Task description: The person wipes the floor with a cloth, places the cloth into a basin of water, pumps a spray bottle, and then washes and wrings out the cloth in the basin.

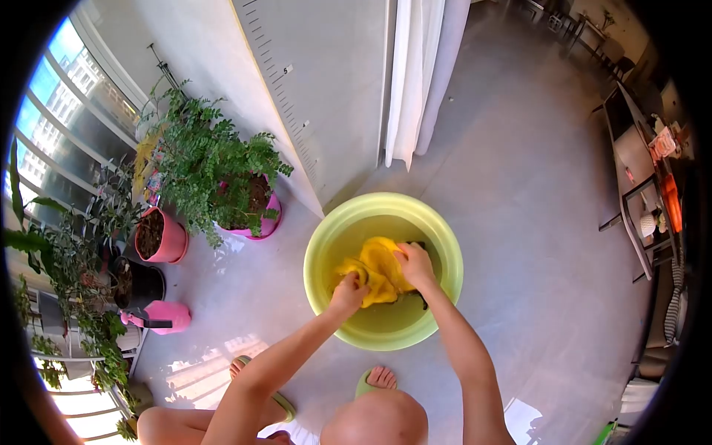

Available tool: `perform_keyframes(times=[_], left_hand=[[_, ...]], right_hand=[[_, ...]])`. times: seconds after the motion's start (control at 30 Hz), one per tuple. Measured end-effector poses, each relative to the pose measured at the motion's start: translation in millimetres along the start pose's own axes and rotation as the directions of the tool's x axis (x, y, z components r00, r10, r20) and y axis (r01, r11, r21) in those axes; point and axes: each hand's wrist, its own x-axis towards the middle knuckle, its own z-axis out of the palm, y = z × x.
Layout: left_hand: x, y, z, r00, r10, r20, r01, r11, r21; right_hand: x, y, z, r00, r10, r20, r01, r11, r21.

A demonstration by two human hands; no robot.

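Note:
A yellow-green basin with water in it stands on the floor in front of me. Inside it lies a bunched yellow cloth, partly lifted between my hands. My left hand grips its left part, with the fingers curled into a fold. On the cloth's upper right side, my right hand is closed on it. Something dark shows in the water beside the cloth at the right; its shape is mostly hidden.
Potted plants, a pink pot and a pink watering can stand at the left. A wall panel and white curtain rise behind the basin. Furniture lines the right. My feet, in green slippers, are close to the basin.

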Motion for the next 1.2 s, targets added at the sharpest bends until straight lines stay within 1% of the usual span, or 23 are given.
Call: perform_keyframes(times=[0.03, 0.07, 0.13, 0.17, 0.2, 0.27, 0.33, 0.43, 0.47, 0.53, 0.57, 0.6, 0.67, 0.73, 0.83, 0.87, 0.93, 1.0, 1.07, 1.1, 1.13, 1.17, 1.2], left_hand=[[-9, 13, -3, 0.998, 0.000, 0.070, -0.013, 0.982, 0.188], [-10, 16, -5, 0.998, 0.000, 0.069, -0.013, 0.982, 0.187], [-16, 16, -10, 0.952, 0.087, 0.294, -0.195, 0.912, 0.362], [-18, 19, -13, 0.953, 0.086, 0.289, -0.191, 0.914, 0.358], [-19, 23, -17, 0.967, 0.137, 0.216, -0.215, 0.892, 0.396], [-13, 30, -23, 0.970, 0.191, 0.147, -0.237, 0.869, 0.435], [3, 40, -28, 0.922, 0.377, -0.086, -0.364, 0.921, 0.139], [37, 32, -18, 0.778, 0.615, -0.125, -0.592, 0.785, 0.179], [42, 30, -14, 0.775, 0.620, -0.120, -0.598, 0.782, 0.176], [48, 28, -3, 0.892, 0.377, 0.249, -0.382, 0.924, -0.031], [36, 40, -3, 0.890, 0.227, 0.395, -0.142, 0.962, -0.232], [26, 48, -8, 0.888, 0.228, 0.399, -0.143, 0.962, -0.234], [13, 58, -22, 0.726, 0.060, 0.685, 0.075, 0.983, -0.166], [5, 47, -20, 0.746, 0.063, 0.663, 0.127, 0.964, -0.233], [12, 32, -24, 0.873, 0.102, 0.477, 0.225, 0.783, -0.580], [9, 42, -26, 0.873, 0.100, 0.477, 0.225, 0.786, -0.576], [9, 57, -21, 0.972, -0.065, 0.224, 0.208, 0.679, -0.704], [38, 33, -12, 0.985, -0.008, 0.174, 0.128, 0.712, -0.691], [71, 2, -1, 0.998, 0.048, -0.042, -0.055, 0.983, -0.174], [77, -7, 3, 0.979, 0.164, -0.124, -0.162, 0.986, 0.026], [77, -5, 6, 0.979, 0.162, -0.126, -0.159, 0.987, 0.028], [75, 0, 9, 0.973, 0.169, -0.155, -0.142, 0.975, 0.171], [74, 3, 12, 0.968, 0.175, -0.180, -0.114, 0.944, 0.309]], right_hand=[[-2, -11, -10, 0.999, -0.021, -0.028, 0.021, 1.000, 0.020], [-3, -18, -18, 0.999, -0.021, -0.027, 0.022, 1.000, 0.019], [-6, -30, -35, 0.985, -0.169, -0.014, 0.169, 0.972, 0.165], [-8, -38, -45, 0.973, -0.231, 0.016, 0.219, 0.940, 0.263], [-9, -47, -56, 0.972, -0.235, 0.017, 0.222, 0.939, 0.262], [-14, -61, -74, 0.945, -0.192, 0.265, 0.054, 0.891, 0.452], [-19, -70, -85, 0.938, -0.233, 0.257, 0.076, 0.862, 0.502], [-27, -95, -111, 0.906, -0.216, 0.364, -0.029, 0.826, 0.562], [-30, -101, -117, 0.897, -0.238, 0.372, -0.035, 0.801, 0.598], [-34, -107, -127, 0.891, -0.257, 0.375, -0.041, 0.776, 0.629], [-36, -108, -132, 0.909, -0.235, 0.343, -0.069, 0.728, 0.682], [-37, -108, -135, 0.926, -0.211, 0.314, -0.095, 0.673, 0.733], [-31, -103, -134, 0.951, -0.125, 0.284, -0.150, 0.617, 0.773], [-23, -92, -126, 0.967, -0.042, 0.253, -0.189, 0.550, 0.813], [-4, -57, -93, 0.963, 0.052, 0.265, -0.252, 0.530, 0.810], [2, -42, -76, 0.956, 0.106, 0.274, -0.280, 0.617, 0.736], [10, -24, -51, 0.947, 0.156, 0.279, -0.307, 0.693, 0.653], [13, -15, -26, 0.962, 0.196, 0.191, -0.273, 0.733, 0.623], [12, -6, -9, 0.971, 0.182, 0.153, -0.238, 0.770, 0.592], [9, -6, -2, 0.987, 0.136, 0.081, -0.158, 0.852, 0.499], [5, -6, 4, 0.997, 0.075, 0.012, -0.074, 0.917, 0.393], [4, 3, 15, 0.987, -0.119, -0.107, 0.141, 0.963, 0.230], [3, 14, 25, 0.988, -0.116, -0.102, 0.137, 0.963, 0.233]])
